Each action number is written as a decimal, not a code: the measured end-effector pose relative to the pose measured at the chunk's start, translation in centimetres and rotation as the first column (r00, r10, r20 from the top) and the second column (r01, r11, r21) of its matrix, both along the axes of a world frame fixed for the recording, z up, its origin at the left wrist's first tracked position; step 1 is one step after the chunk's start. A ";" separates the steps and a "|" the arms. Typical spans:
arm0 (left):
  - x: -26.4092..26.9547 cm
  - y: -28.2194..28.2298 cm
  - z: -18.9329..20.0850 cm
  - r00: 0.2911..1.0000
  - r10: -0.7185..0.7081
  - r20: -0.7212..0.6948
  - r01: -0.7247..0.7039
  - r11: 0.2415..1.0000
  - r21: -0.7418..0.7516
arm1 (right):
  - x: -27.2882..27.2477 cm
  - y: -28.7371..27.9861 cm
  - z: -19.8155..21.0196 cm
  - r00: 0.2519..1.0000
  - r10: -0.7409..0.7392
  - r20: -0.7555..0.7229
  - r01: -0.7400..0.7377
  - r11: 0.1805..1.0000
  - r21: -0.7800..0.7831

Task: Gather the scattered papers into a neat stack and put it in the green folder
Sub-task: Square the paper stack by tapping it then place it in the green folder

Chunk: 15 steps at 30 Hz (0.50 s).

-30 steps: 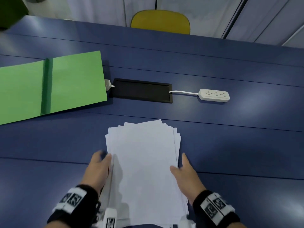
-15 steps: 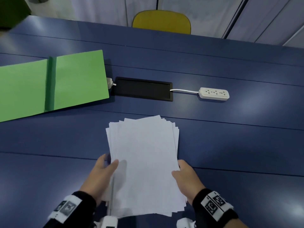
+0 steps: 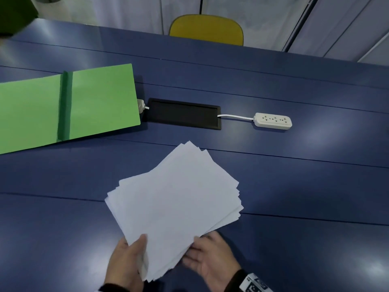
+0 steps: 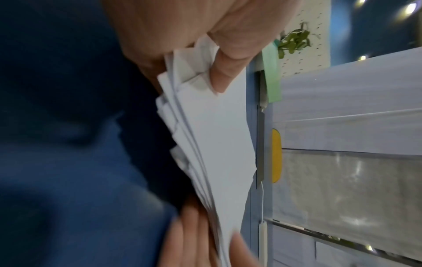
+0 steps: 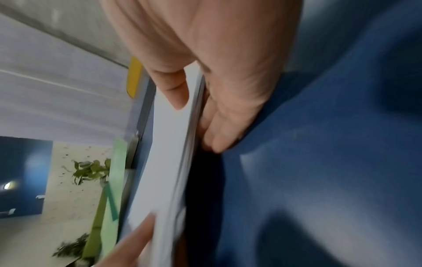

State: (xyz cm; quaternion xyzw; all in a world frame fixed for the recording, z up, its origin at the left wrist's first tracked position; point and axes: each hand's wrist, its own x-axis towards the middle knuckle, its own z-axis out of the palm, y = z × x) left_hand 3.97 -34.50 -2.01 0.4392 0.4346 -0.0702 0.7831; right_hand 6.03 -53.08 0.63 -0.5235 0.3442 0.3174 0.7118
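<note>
A loose stack of white papers (image 3: 174,199) is lifted off the blue table and turned slantwise, its edges uneven. My left hand (image 3: 128,260) grips its near corner, thumb on top and fingers beneath, as the left wrist view confirms on the papers (image 4: 217,130). My right hand (image 3: 208,258) holds the stack's near right edge, thumb on the top sheet and fingers under the papers (image 5: 164,162). The green folder (image 3: 67,106) lies open and flat at the far left of the table.
A black cable hatch (image 3: 183,113) is set in the blue table (image 3: 305,186) beyond the papers, with a white power strip (image 3: 273,121) to its right. A yellow chair (image 3: 207,29) stands at the far edge.
The stack has been lifted from the table and rotated clockwise, its far end now pointing up and right. Both hands shifted from the stack's sides to its near end.
</note>
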 end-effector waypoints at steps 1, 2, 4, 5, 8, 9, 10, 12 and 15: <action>0.3 1.0 0.4 1.000 -0.018 0.008 0.018 1.000 0.006 | 0.5 -1.1 -0.2 0.998 -0.037 0.043 0.041 0.996 -0.081; 0.4 2.1 0.8 0.999 -0.050 0.011 0.050 0.999 0.007 | 1.3 -2.5 -0.3 0.993 -0.071 0.096 0.086 0.981 -0.171; 0.5 4.1 1.4 0.992 -0.122 0.023 0.123 0.992 -0.008 | 2.8 -5.1 0.0 0.979 -0.098 0.177 0.147 0.946 -0.289; 0.5 4.9 1.8 0.988 -0.148 0.030 0.149 0.988 -0.029 | 3.4 -6.2 0.1 0.979 -0.103 0.178 0.154 0.941 -0.303; 0.4 6.8 2.3 0.976 -0.214 0.029 0.216 0.974 -0.075 | 5.0 -8.5 0.4 0.989 -0.136 0.054 0.144 0.968 -0.206; 0.4 7.3 2.3 0.972 -0.234 0.018 0.235 0.969 -0.077 | 5.3 -8.9 0.5 0.991 -0.132 0.031 0.135 0.980 -0.145; 0.5 7.8 2.1 0.967 -0.256 0.001 0.255 0.964 -0.079 | 5.7 -9.1 0.4 0.992 -0.123 0.017 0.124 0.989 -0.083; 0.5 8.8 1.7 0.945 -0.326 -0.035 0.322 0.942 -0.092 | 6.2 -9.1 0.7 0.997 -0.081 -0.003 0.081 0.996 0.023; 0.9 9.5 1.6 0.894 -0.441 -0.081 0.438 0.897 -0.061 | 6.9 -8.3 0.7 0.998 0.067 0.003 -0.067 0.996 0.054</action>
